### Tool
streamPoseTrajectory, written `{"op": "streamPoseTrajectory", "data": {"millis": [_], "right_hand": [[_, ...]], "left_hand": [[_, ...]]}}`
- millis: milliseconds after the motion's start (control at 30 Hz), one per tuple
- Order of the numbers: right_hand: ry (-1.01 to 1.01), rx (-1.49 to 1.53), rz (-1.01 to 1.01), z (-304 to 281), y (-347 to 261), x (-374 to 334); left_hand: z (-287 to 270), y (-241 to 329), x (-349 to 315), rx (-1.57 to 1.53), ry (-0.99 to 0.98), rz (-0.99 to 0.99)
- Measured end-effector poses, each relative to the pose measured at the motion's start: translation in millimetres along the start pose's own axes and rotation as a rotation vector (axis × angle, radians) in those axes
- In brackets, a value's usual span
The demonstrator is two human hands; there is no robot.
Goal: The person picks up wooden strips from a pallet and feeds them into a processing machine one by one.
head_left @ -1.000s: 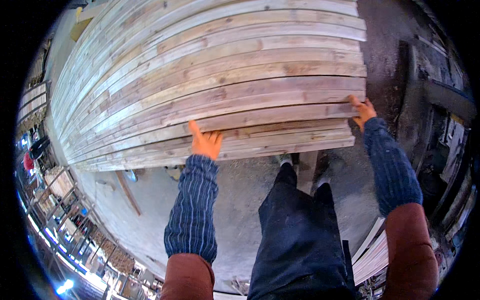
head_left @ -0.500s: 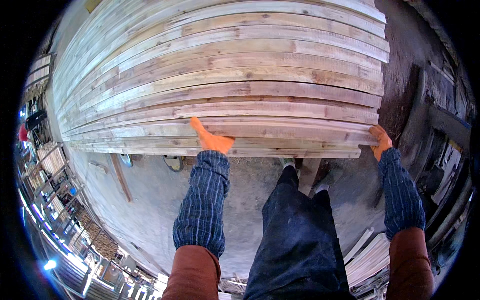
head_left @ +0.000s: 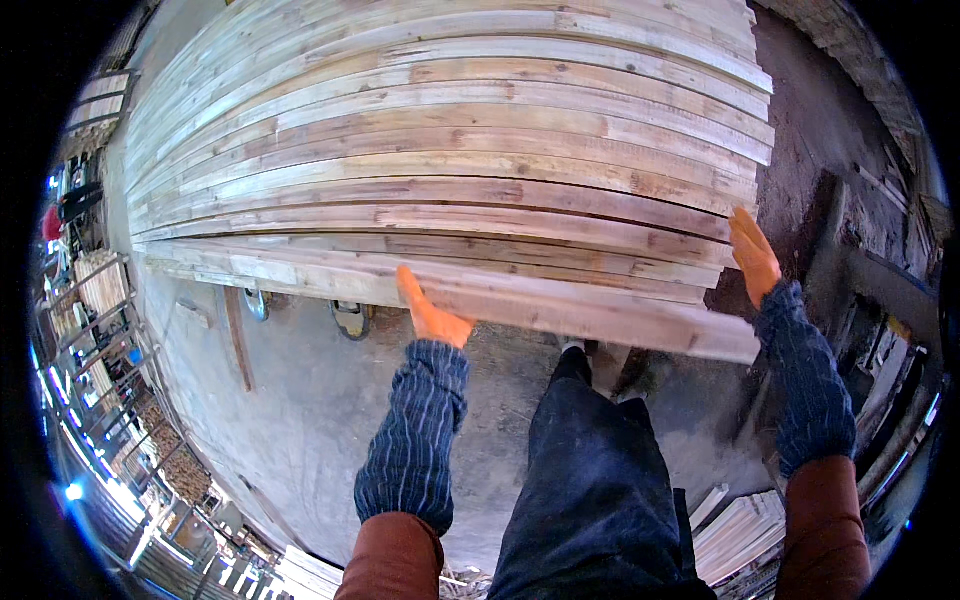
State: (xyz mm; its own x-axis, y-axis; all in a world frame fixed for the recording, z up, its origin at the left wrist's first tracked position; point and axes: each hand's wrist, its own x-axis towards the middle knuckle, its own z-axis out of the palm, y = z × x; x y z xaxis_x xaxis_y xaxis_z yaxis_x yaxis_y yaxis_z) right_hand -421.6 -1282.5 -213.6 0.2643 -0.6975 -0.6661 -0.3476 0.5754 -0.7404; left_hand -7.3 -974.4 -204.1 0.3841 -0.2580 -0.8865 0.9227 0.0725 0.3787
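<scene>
A broad stack of long, pale wooden planks [head_left: 480,142] lies crosswise before me. One plank [head_left: 570,308] is angled away from the near edge, its right end swung toward my body and slightly blurred. My left hand [head_left: 436,318], in an orange glove, grips this plank near its middle, thumb on top; the fingers underneath are hidden. At the right ends of the stacked planks, my right hand [head_left: 755,260], also orange-gloved, is raised with its fingers stretched out. It is apart from the angled plank, and whether its fingertips touch the stack I cannot tell.
Metal loops [head_left: 350,320] show below the stack's near side, beside a thin wooden strip [head_left: 238,340] on the concrete floor. More cut wood [head_left: 740,540] lies at lower right. Dark timber and clutter line the right; racks and a person [head_left: 75,205] are far left.
The near plank's right end has swung toward me, away from the stack, with my left hand on it. My right hand has let go of its end and moved up and slightly left.
</scene>
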Motion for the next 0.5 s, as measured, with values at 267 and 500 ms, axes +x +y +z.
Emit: {"op": "streamPoseTrajectory", "data": {"millis": [267,500], "right_hand": [[-0.8,-0.682,-0.155,193.5,16.0,3.9],[-0.499,-0.884,-0.036,229.1,-2.3,-5.7]], "left_hand": [[-69.2,6.8,-63.0,-0.093,-0.024,-0.006],[-80.3,-21.0,-100.7,0.375,-0.134,0.373]]}}
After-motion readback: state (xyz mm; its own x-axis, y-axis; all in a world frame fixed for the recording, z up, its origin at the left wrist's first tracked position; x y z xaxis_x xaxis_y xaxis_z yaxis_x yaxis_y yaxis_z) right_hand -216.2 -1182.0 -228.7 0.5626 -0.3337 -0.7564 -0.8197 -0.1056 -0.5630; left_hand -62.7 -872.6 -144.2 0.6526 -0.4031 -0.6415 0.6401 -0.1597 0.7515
